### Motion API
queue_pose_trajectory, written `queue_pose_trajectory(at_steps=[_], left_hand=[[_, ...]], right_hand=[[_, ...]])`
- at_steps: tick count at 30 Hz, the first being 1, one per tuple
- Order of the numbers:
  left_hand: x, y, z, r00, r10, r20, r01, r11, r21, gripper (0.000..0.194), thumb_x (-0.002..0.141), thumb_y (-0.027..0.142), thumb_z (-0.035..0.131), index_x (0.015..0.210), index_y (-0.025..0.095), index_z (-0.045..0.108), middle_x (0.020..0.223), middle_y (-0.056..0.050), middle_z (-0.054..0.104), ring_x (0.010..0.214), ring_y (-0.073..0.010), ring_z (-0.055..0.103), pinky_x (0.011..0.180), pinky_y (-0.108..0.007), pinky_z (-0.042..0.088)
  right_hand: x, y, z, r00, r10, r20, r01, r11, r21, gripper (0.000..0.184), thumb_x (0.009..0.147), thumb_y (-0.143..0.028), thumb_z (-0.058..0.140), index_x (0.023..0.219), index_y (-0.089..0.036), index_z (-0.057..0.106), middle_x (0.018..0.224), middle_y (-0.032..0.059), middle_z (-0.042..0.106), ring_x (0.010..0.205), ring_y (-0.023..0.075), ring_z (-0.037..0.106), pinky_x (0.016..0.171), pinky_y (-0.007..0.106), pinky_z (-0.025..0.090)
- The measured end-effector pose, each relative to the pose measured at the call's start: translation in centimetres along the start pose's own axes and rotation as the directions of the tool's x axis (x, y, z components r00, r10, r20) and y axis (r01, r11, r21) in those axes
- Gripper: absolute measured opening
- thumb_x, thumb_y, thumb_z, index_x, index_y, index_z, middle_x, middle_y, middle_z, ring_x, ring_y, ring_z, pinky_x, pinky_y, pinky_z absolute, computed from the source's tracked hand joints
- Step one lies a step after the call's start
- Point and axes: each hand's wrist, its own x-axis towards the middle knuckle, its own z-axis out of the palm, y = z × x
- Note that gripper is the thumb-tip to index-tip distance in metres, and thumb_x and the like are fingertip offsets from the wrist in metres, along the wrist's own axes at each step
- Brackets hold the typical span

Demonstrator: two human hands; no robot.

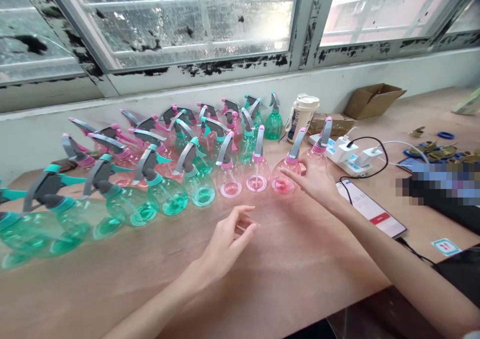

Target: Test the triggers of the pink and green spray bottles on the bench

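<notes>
Several pink and green plastic spray bottles with grey triggers stand in rows on a wooden table (285, 274). My right hand (315, 181) reaches to the right end of the front row, its fingers resting against a pink spray bottle (287, 174), with another pink bottle (318, 146) just behind it. My left hand (230, 236) hovers over bare wood in front of the row, fingers loosely curled and apart, holding nothing. Nearest to it are two more pink bottles (257, 171) and a green bottle (198, 181).
A white power strip (343, 154) with plugged chargers and a black cable lies right of the bottles. A phone (371, 209) lies by my right forearm. A lidded paper cup (302, 116), a cardboard box (373, 99) and small metal parts (437, 151) sit farther back. A window runs behind.
</notes>
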Motion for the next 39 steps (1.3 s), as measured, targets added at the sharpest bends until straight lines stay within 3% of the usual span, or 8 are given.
queue_pose_trajectory(at_steps=[8, 11, 14, 18, 23, 26, 31, 39], left_hand=[[1.4, 3.1, -0.3, 0.958, 0.266, -0.106, -0.262, 0.964, 0.055, 0.065, 0.074, 0.03, 0.076, 0.131, 0.022, 0.047, 0.141, -0.013, 0.054, 0.13, -0.0312, 0.054, 0.109, -0.049, 0.044], [1.3, 3.6, -0.2, 0.945, 0.294, -0.141, -0.296, 0.955, 0.006, 0.075, 0.072, 0.026, 0.077, 0.138, 0.024, 0.041, 0.143, -0.013, 0.052, 0.12, -0.0295, 0.061, 0.098, -0.044, 0.053], [0.6, 3.5, -0.5, 0.944, 0.254, -0.212, -0.269, 0.962, -0.045, 0.062, 0.078, 0.026, 0.072, 0.134, 0.024, 0.044, 0.137, -0.012, 0.056, 0.108, -0.0253, 0.067, 0.083, -0.035, 0.059], [-0.5, 2.9, -1.4, 0.915, 0.24, -0.325, -0.273, 0.96, -0.058, 0.04, 0.086, 0.025, 0.064, 0.123, 0.022, 0.051, 0.125, -0.009, 0.062, 0.115, -0.0235, 0.063, 0.089, -0.033, 0.057], [-1.3, 2.4, -2.0, 0.902, 0.258, -0.345, -0.284, 0.959, -0.026, 0.036, 0.088, 0.023, 0.06, 0.123, 0.022, 0.052, 0.124, -0.009, 0.062, 0.115, -0.0224, 0.062, 0.096, -0.037, 0.055], [-1.1, 2.4, -1.9, 0.904, 0.271, -0.331, -0.283, 0.959, 0.013, 0.028, 0.088, 0.024, 0.058, 0.116, 0.022, 0.056, 0.119, -0.008, 0.063, 0.11, -0.022, 0.063, 0.089, -0.034, 0.057], [0.2, 2.1, -2.2, 0.902, 0.304, -0.308, -0.304, 0.952, 0.048, 0.023, 0.085, 0.022, 0.058, 0.107, 0.02, 0.06, 0.107, -0.007, 0.067, 0.089, -0.018, 0.067, 0.08, -0.03, 0.056], [1.1, 2.8, -2.8, 0.91, 0.3, -0.285, -0.299, 0.953, 0.048, 0.016, 0.083, 0.025, 0.06, 0.099, 0.021, 0.061, 0.086, 0.001, 0.065, 0.048, -0.0051, 0.04, 0.056, -0.023, 0.045]], right_hand=[[-9.0, -3.9, -0.2, 0.954, -0.258, 0.154, 0.277, 0.954, -0.112, 0.053, 0.088, -0.066, 0.05, 0.115, -0.021, 0.056, 0.062, 0.0019, 0.069, 0.055, 0.0263, 0.067, 0.048, 0.028, 0.029], [-10.9, -6.3, 1.2, 0.899, -0.385, 0.21, 0.402, 0.915, -0.041, 0.04, 0.088, -0.052, 0.056, 0.114, -0.021, 0.056, 0.065, 0.0029, 0.072, 0.054, 0.0254, 0.068, 0.047, 0.028, 0.027], [-11.8, -8.5, 2.4, 0.841, -0.471, 0.266, 0.482, 0.876, 0.025, 0.033, 0.086, -0.05, 0.06, 0.105, -0.022, 0.059, 0.068, 0.0056, 0.074, 0.055, 0.0256, 0.07, 0.046, 0.03, 0.029], [-11.9, -9.9, 2.9, 0.785, -0.522, 0.334, 0.505, 0.851, 0.142, 0.045, 0.084, -0.056, 0.064, 0.113, -0.021, 0.059, 0.083, 0.0071, 0.077, 0.067, 0.0273, 0.073, 0.052, 0.031, 0.039], [-10.3, -6.3, 3.2, 0.758, -0.535, 0.372, 0.445, 0.842, 0.305, 0.06, 0.084, -0.062, 0.064, 0.129, -0.024, 0.052, 0.087, 0.0028, 0.075, 0.077, 0.0256, 0.073, 0.068, 0.036, 0.052], [-8.6, -1.6, 4.3, 0.795, -0.559, 0.235, 0.512, 0.827, 0.234, 0.05, 0.092, -0.057, 0.055, 0.126, -0.019, 0.056, 0.114, 0.0134, 0.071, 0.105, 0.0303, 0.068, 0.089, 0.047, 0.053], [-6.2, 5.1, 5.8, 0.817, -0.555, 0.156, 0.538, 0.831, 0.139, 0.046, 0.094, -0.052, 0.054, 0.124, -0.019, 0.061, 0.135, 0.017, 0.062, 0.124, 0.0329, 0.06, 0.103, 0.052, 0.048], [-4.3, 5.8, 7.2, 0.806, -0.582, 0.105, 0.575, 0.813, 0.092, 0.053, 0.093, -0.054, 0.054, 0.131, -0.017, 0.06, 0.14, 0.0183, 0.059, 0.134, 0.0339, 0.051, 0.113, 0.057, 0.038]])
